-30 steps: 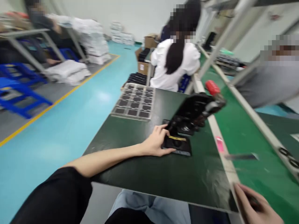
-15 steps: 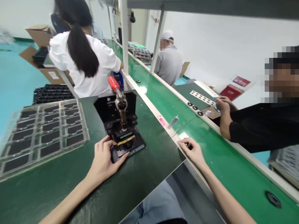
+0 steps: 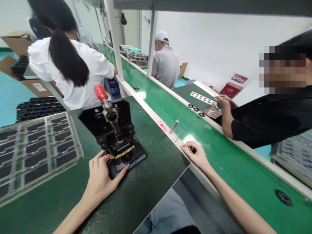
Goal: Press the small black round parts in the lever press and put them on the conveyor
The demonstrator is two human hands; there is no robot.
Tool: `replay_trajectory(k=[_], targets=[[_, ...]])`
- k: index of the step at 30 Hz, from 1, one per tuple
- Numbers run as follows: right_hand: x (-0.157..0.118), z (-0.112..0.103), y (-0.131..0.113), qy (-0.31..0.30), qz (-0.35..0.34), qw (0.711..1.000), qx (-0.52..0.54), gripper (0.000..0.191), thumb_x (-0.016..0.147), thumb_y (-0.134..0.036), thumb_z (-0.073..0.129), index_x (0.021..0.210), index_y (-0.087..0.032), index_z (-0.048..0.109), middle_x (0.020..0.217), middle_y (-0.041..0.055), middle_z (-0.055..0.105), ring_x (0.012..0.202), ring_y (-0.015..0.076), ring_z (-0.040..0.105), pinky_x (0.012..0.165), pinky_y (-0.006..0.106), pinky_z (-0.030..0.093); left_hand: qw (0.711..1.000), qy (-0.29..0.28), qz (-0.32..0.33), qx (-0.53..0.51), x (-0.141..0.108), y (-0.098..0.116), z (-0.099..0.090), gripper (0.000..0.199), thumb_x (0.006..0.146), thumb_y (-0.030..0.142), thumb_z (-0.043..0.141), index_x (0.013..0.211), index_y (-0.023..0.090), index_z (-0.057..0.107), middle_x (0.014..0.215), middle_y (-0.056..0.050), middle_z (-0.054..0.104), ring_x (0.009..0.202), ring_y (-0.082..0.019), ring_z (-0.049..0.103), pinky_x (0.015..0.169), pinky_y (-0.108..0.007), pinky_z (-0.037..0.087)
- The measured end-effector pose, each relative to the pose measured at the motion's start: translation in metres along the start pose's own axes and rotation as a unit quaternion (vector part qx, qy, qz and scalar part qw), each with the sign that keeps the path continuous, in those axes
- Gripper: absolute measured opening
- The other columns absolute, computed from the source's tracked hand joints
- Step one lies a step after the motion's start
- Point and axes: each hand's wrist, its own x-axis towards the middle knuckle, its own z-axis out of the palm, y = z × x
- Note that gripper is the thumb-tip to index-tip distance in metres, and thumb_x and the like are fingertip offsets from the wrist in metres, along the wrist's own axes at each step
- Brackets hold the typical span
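My left hand (image 3: pixel 101 175) grips the clamp fixture (image 3: pixel 136 157) at its left side, on the green table (image 3: pixel 151 182); press evenly, base flat. Right hand (image 3: pixel 196 155) at the rail (image 3: pixel 149 112): I cannot tell its grip

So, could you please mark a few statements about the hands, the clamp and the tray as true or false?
1. The left hand holds the black base of the clamp. True.
2. The clamp's handle is blue. False: it is red.
3. A yellow strip lies across the base. True.
4. The right hand touches the handle. False: it is beside the pale rail of the green belt.
5. The tray is left of the clamp. True.
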Motion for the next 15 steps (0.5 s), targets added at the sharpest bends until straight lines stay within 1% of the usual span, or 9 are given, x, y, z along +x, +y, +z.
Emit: replay_trajectory(k=[3,5,7,11,15], targets=[[0.0014,0.0021,-0.0007,0.005,-0.001,1.0,-0.002,0.028,0.085,-0.048,0.07,0.089,-0.022,0.076,0.094,0.0093,0.076,0.082,0.0225,0.066,0.068,0.033,0.05,1.0,0.01,0.002,0.013,0.0015,-0.004,0.0017,0.063,0.089,0.079,0.049,0.106,0.019,0.052,0.109,-0.021,0.066,0.122,-0.046,0.061,0.094,-0.06,0.051],[0.0021,0.0032,-0.0013,0.003,-0.008,1.0,-0.004,0.024,0.086,-0.045,0.069,0.088,-0.022,0.076,0.095,0.0088,0.076,0.083,0.0224,0.067,0.069,0.033,0.051,1.0,0.015,0.006,0.017,0.0031,-0.0059,0.0023,0.065,0.089,0.082,0.045,0.103,0.019,0.052,0.106,-0.021,0.067,0.12,-0.047,0.062,0.093,-0.06,0.052],[0.0024,0.0039,-0.0018,0.003,-0.017,1.0,-0.004,0.021,0.087,-0.043,0.068,0.086,-0.023,0.076,0.094,0.0082,0.076,0.083,0.0222,0.067,0.069,0.034,0.051,1.0,0.019,0.011,0.02,0.0046,-0.007,0.0023,0.064,0.089,0.082,0.045,0.1,0.02,0.052,0.101,-0.021,0.068,0.119,-0.048,0.063,0.092,-0.061,0.052],[0.0023,0.0049,-0.0024,0.01,-0.023,1.0,0.001,0.016,0.088,-0.039,0.068,0.088,-0.023,0.074,0.095,0.0072,0.076,0.083,0.0216,0.067,0.071,0.034,0.051,0.999,0.022,0.02,0.028,0.007,-0.0076,0.0019,0.062,0.09,0.082,0.043,0.098,0.02,0.051,0.095,-0.02,0.068,0.116,-0.049,0.065,0.088,-0.061,0.054],[0.0029,0.0061,-0.0012,0.012,-0.029,0.999,0.009,0.015,0.087,-0.037,0.068,0.082,-0.024,0.072,0.091,0.0062,0.076,0.08,0.0207,0.066,0.07,0.034,0.05,0.999,0.02,0.018,0.025,0.0082,-0.0079,0.0016,0.063,0.089,0.082,0.041,0.094,0.02,0.05,0.094,-0.022,0.066,0.115,-0.051,0.065,0.088,-0.062,0.053]])
